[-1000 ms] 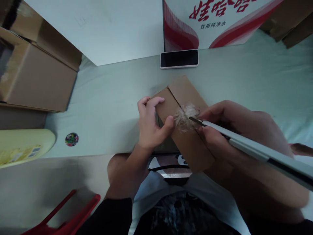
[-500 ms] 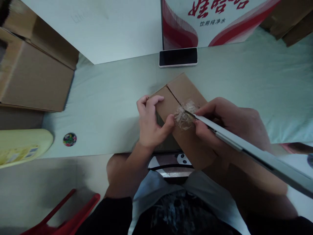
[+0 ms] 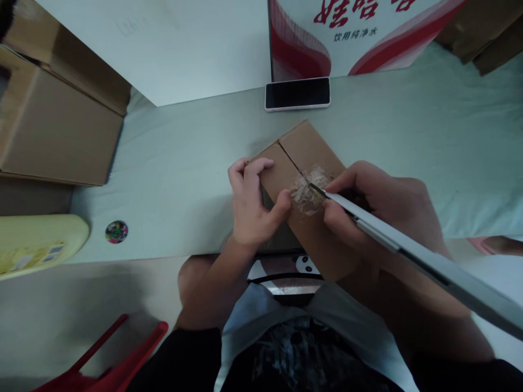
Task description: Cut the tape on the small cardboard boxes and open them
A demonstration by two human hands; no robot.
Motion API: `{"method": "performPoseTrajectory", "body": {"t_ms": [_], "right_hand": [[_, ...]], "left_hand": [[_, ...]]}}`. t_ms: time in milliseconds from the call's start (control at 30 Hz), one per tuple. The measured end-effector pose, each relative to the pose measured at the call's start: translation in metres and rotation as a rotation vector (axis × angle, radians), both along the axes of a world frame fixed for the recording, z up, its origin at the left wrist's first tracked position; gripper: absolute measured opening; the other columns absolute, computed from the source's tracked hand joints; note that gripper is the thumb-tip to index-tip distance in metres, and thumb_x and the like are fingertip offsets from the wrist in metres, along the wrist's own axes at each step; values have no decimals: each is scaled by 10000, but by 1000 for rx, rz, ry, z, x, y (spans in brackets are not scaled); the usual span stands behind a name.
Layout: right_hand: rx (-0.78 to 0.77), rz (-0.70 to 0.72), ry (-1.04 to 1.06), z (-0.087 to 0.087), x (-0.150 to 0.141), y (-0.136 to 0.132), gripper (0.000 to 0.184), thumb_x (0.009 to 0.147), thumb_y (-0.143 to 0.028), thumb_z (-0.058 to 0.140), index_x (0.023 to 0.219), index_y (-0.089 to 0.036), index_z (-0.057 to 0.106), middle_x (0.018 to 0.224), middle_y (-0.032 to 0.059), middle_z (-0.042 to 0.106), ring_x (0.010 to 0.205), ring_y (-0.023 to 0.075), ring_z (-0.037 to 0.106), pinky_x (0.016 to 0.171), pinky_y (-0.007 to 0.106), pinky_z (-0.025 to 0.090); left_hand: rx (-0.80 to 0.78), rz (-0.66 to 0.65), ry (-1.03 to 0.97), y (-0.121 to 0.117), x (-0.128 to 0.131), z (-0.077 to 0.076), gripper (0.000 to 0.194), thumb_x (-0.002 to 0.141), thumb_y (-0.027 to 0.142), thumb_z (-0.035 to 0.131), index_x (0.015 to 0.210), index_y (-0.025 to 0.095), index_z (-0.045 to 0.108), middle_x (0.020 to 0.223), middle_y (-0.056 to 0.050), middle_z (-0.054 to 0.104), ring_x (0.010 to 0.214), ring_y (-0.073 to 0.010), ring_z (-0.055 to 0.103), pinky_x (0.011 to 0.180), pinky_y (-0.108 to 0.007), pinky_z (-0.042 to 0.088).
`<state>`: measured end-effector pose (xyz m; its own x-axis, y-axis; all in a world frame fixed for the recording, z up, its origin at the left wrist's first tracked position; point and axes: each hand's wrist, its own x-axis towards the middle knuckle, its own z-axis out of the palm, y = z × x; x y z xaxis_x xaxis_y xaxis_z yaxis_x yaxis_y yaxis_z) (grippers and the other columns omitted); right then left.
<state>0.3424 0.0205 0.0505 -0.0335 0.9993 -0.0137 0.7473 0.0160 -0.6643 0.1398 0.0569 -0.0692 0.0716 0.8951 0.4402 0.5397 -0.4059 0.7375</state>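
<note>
A brown cardboard box (image 3: 308, 142) lies at an angle on the pale green cloth, one corner turned away from me. Crumpled clear tape (image 3: 303, 197) covers part of the seam between its flaps. My left hand (image 3: 254, 209) grips the left side of the box, thumb on the near edge and fingers over the far edge. Closed round a white utility knife (image 3: 378, 231), my right hand (image 3: 394, 204) rests over the right part of the box. The blade tip touches the seam at the tape. Palm and remaining fingers of the right hand are partly hidden behind the knife.
A phone (image 3: 297, 94) lies behind the box, against a white and red carton (image 3: 359, 54). Larger cardboard boxes (image 3: 65, 125) stand at left, near a yellow bottle (image 3: 41, 242) and a round colourful disc (image 3: 116, 232). A red plastic stool (image 3: 118, 359) is below left.
The right hand and knife have shifted very slightly left and toward me, the blade tip staying at the tape. My left hand and the box have kept their places.
</note>
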Motion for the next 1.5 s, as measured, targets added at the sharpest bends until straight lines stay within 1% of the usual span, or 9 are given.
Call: {"method": "performPoseTrajectory", "body": {"t_ms": [300, 433, 533, 600, 767, 900, 1067, 1200, 1500], "right_hand": [[-52, -26, 141, 0, 0, 0, 59, 792, -254, 664, 832, -251, 621, 598, -46, 629, 496, 114, 524, 502, 261, 370], [-1, -189, 294, 0, -1, 1, 85, 779, -224, 692, 827, -246, 625, 632, -36, 646, 536, 126, 540, 518, 292, 389], [107, -340, 584, -8, 6, 8, 131, 751, -169, 612, 791, -270, 539, 541, -72, 471, 442, 116, 393, 418, 298, 266], [122, -351, 706, -11, 8, 12, 173, 760, -134, 567, 782, -282, 481, 527, -94, 356, 417, 98, 273, 413, 300, 187], [44, -333, 496, 3, -4, 8, 176, 822, -107, 596, 737, -235, 510, 653, -56, 474, 558, 85, 367, 540, 306, 274], [-9, -246, 401, 12, -8, 4, 169, 840, -138, 642, 735, -222, 539, 679, -57, 519, 630, 93, 420, 591, 299, 315], [6, -150, 325, 5, 2, 6, 151, 839, -130, 660, 769, -231, 572, 656, -72, 534, 596, 94, 423, 599, 299, 342], [4, -90, 241, 4, 2, 7, 132, 845, -170, 677, 787, -243, 583, 637, -76, 563, 560, 92, 438, 644, 289, 413], [-7, -24, 97, 4, 1, 6, 81, 875, -246, 656, 823, -263, 596, 719, -38, 674, 588, 128, 547, 625, 296, 421]], "left_hand": [[-64, -21, 6, 0, -3, 4, 668, 915, 805, 605, 1351, 301, 565, 1302, -125, 521, 1333, -356, 524, 1108, -575, 526], [-65, -32, -9, -2, -3, 7, 597, 940, 764, 612, 1346, 328, 572, 1327, -135, 543, 1357, -362, 524, 1112, -589, 530], [-69, -41, -42, -1, -3, 6, 641, 920, 807, 611, 1332, 318, 579, 1317, -134, 558, 1384, -378, 519, 1136, -620, 512], [-50, -27, -45, 1, -3, 2, 715, 891, 874, 582, 1328, 308, 582, 1310, -125, 560, 1386, -374, 526, 1161, -625, 495], [88, -82, -3, 7, -7, -11, 671, 971, 818, 505, 1397, 302, 552, 1316, -113, 592, 1364, -335, 516, 1167, -577, 484], [87, -98, -5, 6, -7, -13, 641, 982, 789, 515, 1435, 335, 516, 1343, -98, 589, 1375, -333, 501, 1182, -586, 472], [27, -44, -10, 4, -6, -10, 623, 962, 806, 537, 1386, 349, 549, 1336, -90, 590, 1398, -344, 511, 1207, -597, 455], [72, -68, -15, 6, -6, -11, 637, 954, 801, 547, 1394, 340, 546, 1321, -96, 606, 1371, -349, 524, 1173, -618, 482], [72, -29, 11, 7, -4, -13, 686, 942, 854, 498, 1361, 316, 561, 1298, -114, 607, 1356, -358, 551, 1165, -653, 486]]}}
